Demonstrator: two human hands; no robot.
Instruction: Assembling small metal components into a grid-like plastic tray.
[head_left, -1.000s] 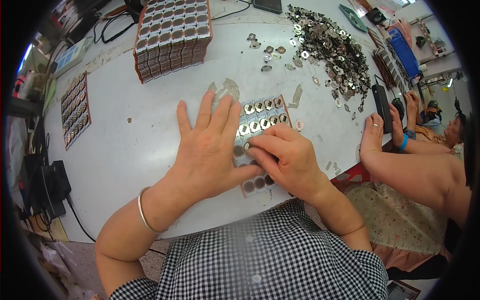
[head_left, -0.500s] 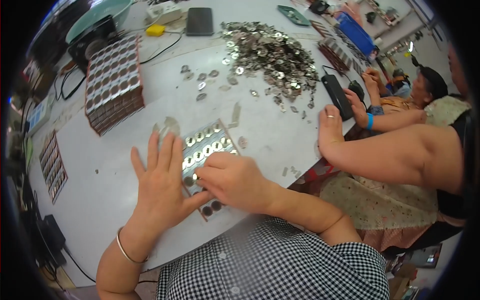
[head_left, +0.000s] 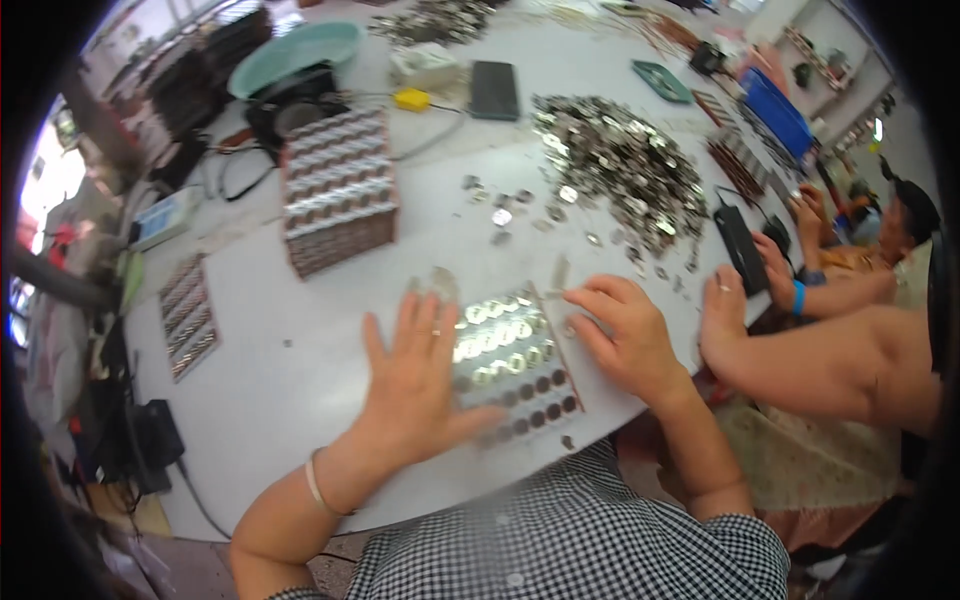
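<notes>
A flat panel (head_left: 545,372) with rows of round spots lies on the table before me. Shiny metal pieces (head_left: 503,337) cover its upper rows, while the nearer rows show dark discs (head_left: 555,411). My left hand (head_left: 408,392) is open, fingers spread, along the panel's left side, with its thumb over the lower rows. My right hand (head_left: 632,342) is just off the panel's right edge, beside a small pale strip (head_left: 561,272). Its thumb and forefinger are apart, and I see nothing held between them. Blur softens the fingertips.
A heap of shiny metal pieces (head_left: 625,170) lies far right, with strays to its left. Left stand a tall stack of panels (head_left: 340,190) and a single panel (head_left: 188,318). A co-worker's arm (head_left: 800,370) rests on the table's right edge. A small dark piece (head_left: 568,442) sits near the front edge.
My right hand has lifted from the panel's lower rows and moved to its right edge, its fingers parting. My left hand stays beside the panel. The whole view has shifted.
</notes>
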